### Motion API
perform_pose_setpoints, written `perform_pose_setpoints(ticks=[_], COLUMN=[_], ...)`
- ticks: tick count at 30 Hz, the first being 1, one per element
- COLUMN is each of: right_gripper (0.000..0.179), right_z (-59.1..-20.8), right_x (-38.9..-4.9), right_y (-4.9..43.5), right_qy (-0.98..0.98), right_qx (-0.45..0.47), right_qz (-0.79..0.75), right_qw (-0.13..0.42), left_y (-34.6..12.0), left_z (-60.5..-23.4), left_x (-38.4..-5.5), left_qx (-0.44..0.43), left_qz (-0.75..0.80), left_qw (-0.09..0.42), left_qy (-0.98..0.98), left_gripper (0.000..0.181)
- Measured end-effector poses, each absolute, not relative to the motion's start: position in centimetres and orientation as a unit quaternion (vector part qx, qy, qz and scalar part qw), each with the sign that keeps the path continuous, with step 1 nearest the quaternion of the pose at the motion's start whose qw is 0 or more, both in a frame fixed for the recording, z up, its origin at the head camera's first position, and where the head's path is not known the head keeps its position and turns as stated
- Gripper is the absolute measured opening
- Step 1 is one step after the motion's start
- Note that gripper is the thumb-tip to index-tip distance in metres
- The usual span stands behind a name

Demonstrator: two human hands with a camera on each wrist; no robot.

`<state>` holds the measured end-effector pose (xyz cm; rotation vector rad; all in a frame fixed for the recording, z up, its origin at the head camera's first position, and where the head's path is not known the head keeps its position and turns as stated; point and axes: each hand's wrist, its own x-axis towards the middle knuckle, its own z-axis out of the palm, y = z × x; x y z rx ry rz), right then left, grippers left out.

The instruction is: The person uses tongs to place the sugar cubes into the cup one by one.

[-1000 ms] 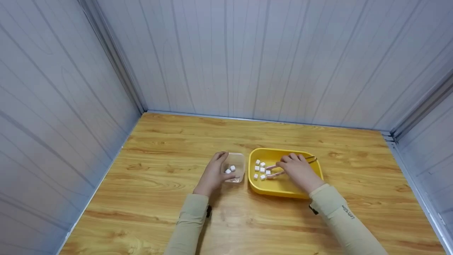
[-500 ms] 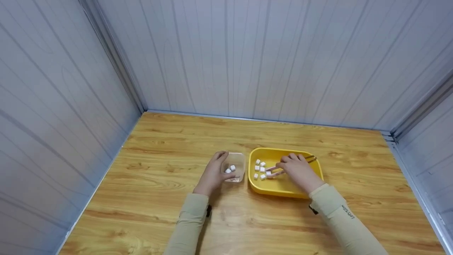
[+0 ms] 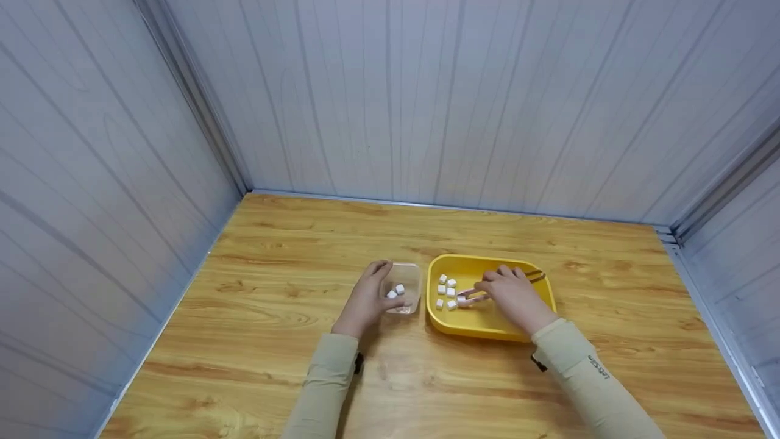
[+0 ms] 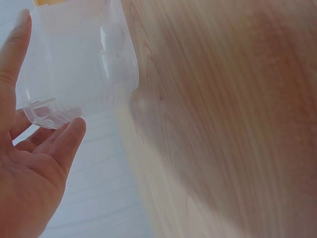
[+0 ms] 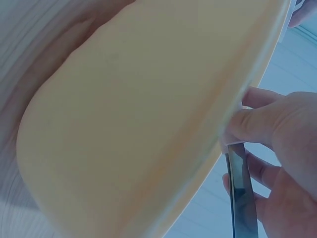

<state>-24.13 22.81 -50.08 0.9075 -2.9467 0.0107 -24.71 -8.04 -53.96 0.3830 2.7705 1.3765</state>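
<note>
My left hand [image 3: 364, 303] holds a small clear plastic box [image 3: 412, 279] by its left side, thumb in front and fingers behind. Two white cubes [image 3: 400, 289] lie visible inside the box. Over the yellow basin [image 3: 481, 331], my right hand [image 3: 518, 297] pinches a pair of tongs [image 3: 479, 299], whose tips are at either side of one white cube [image 3: 461, 299]. The left wrist view has fingers curled about one corner of the clear box [image 4: 74, 54]. From the right wrist, the metal tongs [image 5: 241, 193] show between thumb and fingers; the basin wall [image 5: 114, 109] hides their tips.
Several more white cubes [image 3: 451, 292] sit at the left end of the basin, close to the tongs. Box and basin stand side by side on a wood-grain table [image 3: 390, 390], a narrow gap between them. Pale panel walls [image 3: 414, 110] rise behind and at both sides.
The tongs' tips have drawn closer together around the one cube, which has shifted very slightly. My left hand and the clear box stay where they were.
</note>
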Motion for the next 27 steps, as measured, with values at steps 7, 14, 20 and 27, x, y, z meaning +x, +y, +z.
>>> perform_pose_setpoints(ticks=[7,14,20,27], right_gripper=[0.051,0.047,0.045,0.046], right_z=[-50.19,-50.24,-50.32,-50.32], right_x=[-24.17,-24.28,-24.29,-24.13], right_y=[22.74,22.75,22.85,23.2], right_qy=[-0.957,-0.96,-0.96,-0.959], right_qx=[0.289,0.281,0.279,0.284], right_qz=[0.004,0.007,0.006,0.003], right_qw=[0.026,0.014,0.012,0.021], left_y=[-8.05,-8.05,-8.15,-8.16], left_z=[-53.94,-53.97,-54.12,-54.04], left_x=[-24.77,-24.76,-24.81,-24.78], left_qx=[0.117,0.117,0.126,0.128], left_qz=[0.441,0.445,0.441,0.431], left_qw=[0.016,0.016,0.008,0.006], left_qy=[0.889,0.888,0.888,0.893], left_gripper=[0.086,0.086,0.085,0.085])
